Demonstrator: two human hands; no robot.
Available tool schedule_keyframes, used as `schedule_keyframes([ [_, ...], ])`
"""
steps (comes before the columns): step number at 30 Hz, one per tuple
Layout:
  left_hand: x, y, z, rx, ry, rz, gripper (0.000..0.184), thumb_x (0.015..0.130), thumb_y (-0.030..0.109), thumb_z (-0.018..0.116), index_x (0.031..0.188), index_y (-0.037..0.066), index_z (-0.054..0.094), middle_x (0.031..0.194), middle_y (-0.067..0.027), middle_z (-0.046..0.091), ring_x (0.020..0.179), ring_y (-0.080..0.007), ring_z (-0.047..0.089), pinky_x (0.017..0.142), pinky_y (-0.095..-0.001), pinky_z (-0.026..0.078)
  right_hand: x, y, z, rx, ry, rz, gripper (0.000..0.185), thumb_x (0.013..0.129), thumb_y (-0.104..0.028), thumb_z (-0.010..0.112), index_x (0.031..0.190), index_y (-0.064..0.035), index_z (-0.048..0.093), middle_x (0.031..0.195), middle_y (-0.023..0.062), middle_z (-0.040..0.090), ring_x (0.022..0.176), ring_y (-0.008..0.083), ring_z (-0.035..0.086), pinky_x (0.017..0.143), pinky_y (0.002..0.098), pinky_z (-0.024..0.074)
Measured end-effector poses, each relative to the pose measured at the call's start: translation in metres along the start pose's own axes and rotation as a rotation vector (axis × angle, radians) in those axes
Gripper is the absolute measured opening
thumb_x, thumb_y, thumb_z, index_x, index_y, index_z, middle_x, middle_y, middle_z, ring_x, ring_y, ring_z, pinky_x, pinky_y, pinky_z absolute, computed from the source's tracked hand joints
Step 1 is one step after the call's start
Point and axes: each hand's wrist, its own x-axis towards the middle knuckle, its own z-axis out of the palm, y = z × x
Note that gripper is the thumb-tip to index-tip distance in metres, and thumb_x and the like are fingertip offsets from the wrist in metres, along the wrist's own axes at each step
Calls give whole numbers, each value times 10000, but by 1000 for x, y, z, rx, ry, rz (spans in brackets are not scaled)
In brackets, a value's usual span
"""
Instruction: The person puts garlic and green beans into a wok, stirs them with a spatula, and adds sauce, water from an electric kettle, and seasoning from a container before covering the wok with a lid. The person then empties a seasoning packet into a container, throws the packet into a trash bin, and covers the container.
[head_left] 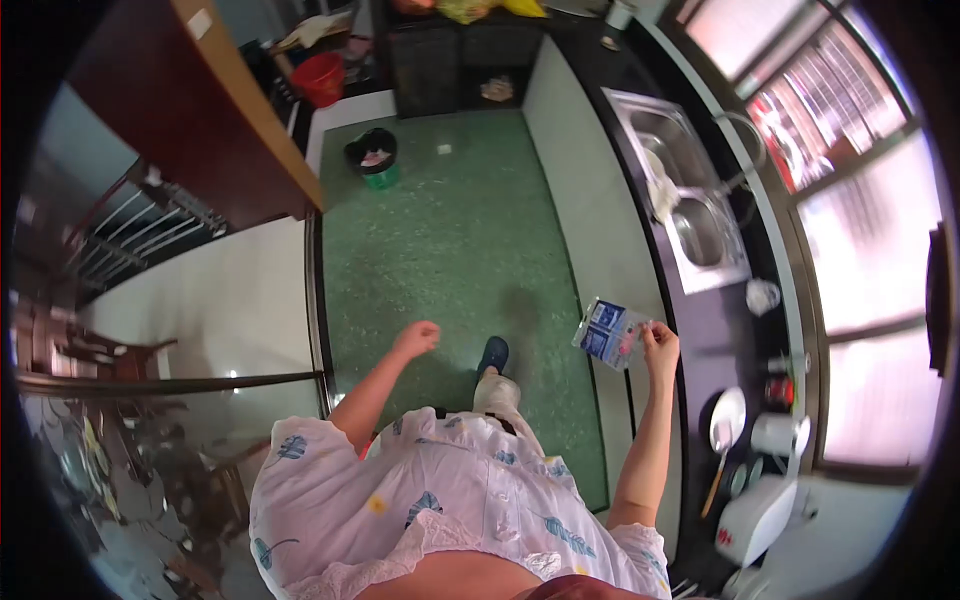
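My right hand (659, 345) pinches the edge of a flat clear plastic packet (606, 334) with a blue printed panel. It holds the packet out over the floor, beside the counter's front edge. What the packet contains is too small to make out. My left hand (417, 339) hangs in the air over the green floor, fingers curled in, with nothing visible in it. Below it, one foot in a dark blue shoe (493, 354) steps forward.
Along the right runs a dark counter (700, 340) with a double steel sink (690, 220) and a white pan (727, 418). A black-and-green bin (379, 172) stands on the green floor (440, 240). A door frame (316, 290) is at left, a red bucket (318, 80) farther back.
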Motion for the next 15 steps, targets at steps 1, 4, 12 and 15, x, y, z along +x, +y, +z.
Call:
schedule_keyframes([
  [1, 7, -14, -20, 33, 103, -41, 251, 861, 187, 652, 1066, 43, 652, 889, -83, 697, 722, -144, 670, 667, -295, 543, 39, -3, 13, 83, -74, 10, 164, 867, -152, 659, 819, 4, 653, 669, 10, 618, 556, 109, 536, 515, 262, 409],
  [4, -5, -75, -74, 164, 522, -226, 194, 796, 169, 651, 972, 99, 695, 813, -63, 704, 691, -177, 682, 613, -317, 545, 120, -50, 79, 235, -223, 133, 168, 876, -210, 679, 765, -99, 619, 605, -56, 501, 531, 40, 458, 446, 206, 324],
  [12, -141, -170, -45, -350, 694, -529, 248, 814, 226, 555, 614, 80, 548, 583, -68, 543, 499, -234, 558, 444, -384, 448, 263, -145, 290, 388, -625, 342, 115, 865, -194, 689, 881, -100, 624, 736, -23, 569, 620, 71, 536, 501, 230, 439],
  [15, -158, -150, 10, -884, 870, -913, 179, 853, 247, 549, 780, 91, 596, 677, -75, 609, 656, -222, 606, 506, -405, 477, 290, -174, 375, 444, -734, 403, 134, 857, -190, 700, 901, -92, 622, 738, -18, 564, 632, 78, 556, 521, 238, 478],
])
